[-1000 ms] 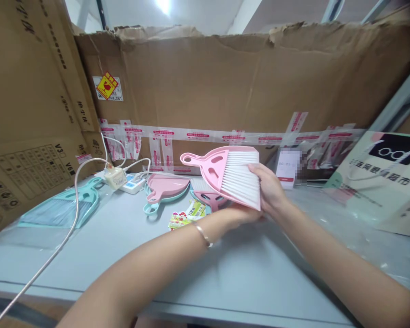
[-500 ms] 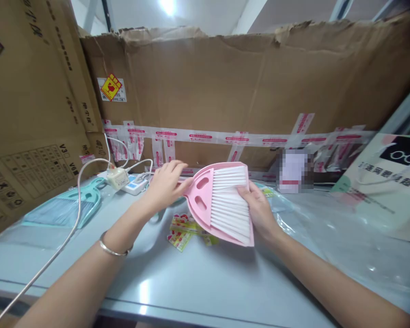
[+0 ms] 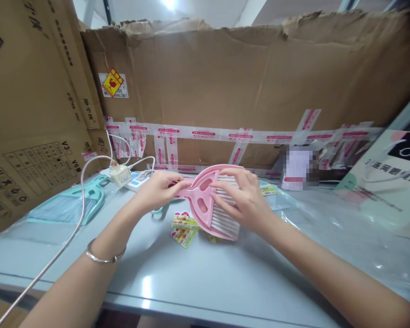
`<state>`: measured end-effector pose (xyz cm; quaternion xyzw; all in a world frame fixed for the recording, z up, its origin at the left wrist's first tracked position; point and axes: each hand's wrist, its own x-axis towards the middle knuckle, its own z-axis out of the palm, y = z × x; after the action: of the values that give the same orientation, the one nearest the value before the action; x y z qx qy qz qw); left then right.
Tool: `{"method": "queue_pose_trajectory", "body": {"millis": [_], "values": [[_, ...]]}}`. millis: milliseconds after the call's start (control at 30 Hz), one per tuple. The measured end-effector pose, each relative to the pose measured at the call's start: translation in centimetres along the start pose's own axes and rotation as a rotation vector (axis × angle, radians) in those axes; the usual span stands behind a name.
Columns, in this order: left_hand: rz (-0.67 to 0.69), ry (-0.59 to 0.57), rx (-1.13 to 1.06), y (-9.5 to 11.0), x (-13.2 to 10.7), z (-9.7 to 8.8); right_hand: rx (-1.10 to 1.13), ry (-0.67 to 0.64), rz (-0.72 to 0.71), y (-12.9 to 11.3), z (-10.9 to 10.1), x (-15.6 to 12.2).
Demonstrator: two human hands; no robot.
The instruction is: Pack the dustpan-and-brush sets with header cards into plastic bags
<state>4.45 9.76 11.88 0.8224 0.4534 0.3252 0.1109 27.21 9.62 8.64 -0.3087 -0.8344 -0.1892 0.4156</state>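
Head view: I see my left hand (image 3: pixel 157 189) pinching the handle of the pink dustpan and brush set (image 3: pixel 208 200), held just above the grey table (image 3: pixel 208 282). My right hand (image 3: pixel 242 200) presses flat on its white bristles (image 3: pixel 225 218).

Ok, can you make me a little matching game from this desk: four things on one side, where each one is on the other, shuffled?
Things:
1. pink plastic dustpan with white-bristled brush
2. teal plastic dustpan
3. thin silver bangle
4. yellow diamond sticker

Places:
A. stuck on the brown cardboard wall
B. round the wrist of the left hand
C. handle pinched by the left hand, right hand flat on its bristles
D. far left on the grey table

Pairs: 1-C, 2-D, 3-B, 4-A.
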Motion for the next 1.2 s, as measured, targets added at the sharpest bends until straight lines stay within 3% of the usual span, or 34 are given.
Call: {"method": "queue_pose_trajectory", "body": {"millis": [200,267,367,500,633,733,867,933,1033,1133,1200], "values": [[-0.029,0.194,-0.153,1.0,-0.5,-0.7,-0.03,-0.216,0.026,-1.4,1.2,2.5],[0.031,0.221,-0.354,1.0,-0.6,-0.9,0.115,-0.202,0.097,-1.7,1.3,3.4],[0.236,0.174,-0.578,0.6,-0.6,-0.4,0.447,-0.119,0.223,-2.6,1.2,4.7],[0.39,0.181,-0.57,0.8,-0.5,0.4,0.723,-0.131,0.237,-4.3,0.7,5.7],[0.47,0.247,-0.487,1.8,-0.5,-0.3,0.72,-0.215,0.201,-4.9,-0.2,6.1],[0.426,0.289,-0.311,1.9,-1.0,-1.9,0.691,-0.256,0.162,-3.6,-1.9,6.5],[0.37,0.569,-0.235,0.9,-1.4,-4.5,0.596,-0.092,0.234,0.1,-4.6,6.5],[0.396,0.681,-0.243,0.4,-1.2,-4.9,0.496,-0.03,0.22,2.1,-4.9,6.1],[0.436,0.788,-0.155,-0.2,-0.5,-3.9,0.319,-0.135,0.018,4.5,-3.2,5.6],[0.465,0.837,0.012,-1.7,0.1,-2.1,0.085,-0.376,-0.201,6.2,-0.2,5.2],[0.476,0.811,0.166,-3.0,0.4,-0.9,-0.042,-0.522,-0.286,7.2,1.8,4.8]]}}
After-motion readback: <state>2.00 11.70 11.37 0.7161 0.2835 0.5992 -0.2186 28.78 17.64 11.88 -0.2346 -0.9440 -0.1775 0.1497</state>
